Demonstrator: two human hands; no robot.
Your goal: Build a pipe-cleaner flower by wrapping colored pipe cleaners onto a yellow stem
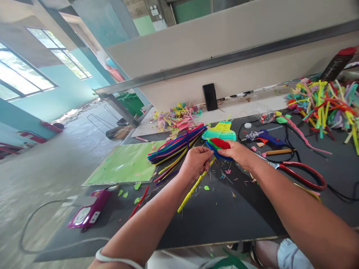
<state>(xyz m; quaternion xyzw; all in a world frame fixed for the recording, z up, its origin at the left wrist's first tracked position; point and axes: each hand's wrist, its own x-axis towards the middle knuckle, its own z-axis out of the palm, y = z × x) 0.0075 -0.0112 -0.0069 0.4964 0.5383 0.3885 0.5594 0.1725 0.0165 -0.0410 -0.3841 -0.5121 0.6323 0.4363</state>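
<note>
My right hand [238, 151] is closed around a fuzzy pipe-cleaner piece [220, 144] with red, green and blue layers. At the blue edge of that piece, the fingertips of my left hand [198, 161] are pinched together. A yellow fuzzy stem [193, 194] slants down and left just below my left hand; whether it joins the piece is hidden. Behind my hands lies a turquoise and yellow pipe-cleaner shape [220, 132]. A bundle of multicoloured pipe cleaners [176, 145] rests to the left of it.
Red-handled scissors [305, 173] and a blue glue gun [266, 138] lie at right. A green sheet [120, 164] and a purple power strip [91, 209] are at left. A black phone [210, 97] leans on the partition. Heaped pipe cleaners [328, 106] sit far right.
</note>
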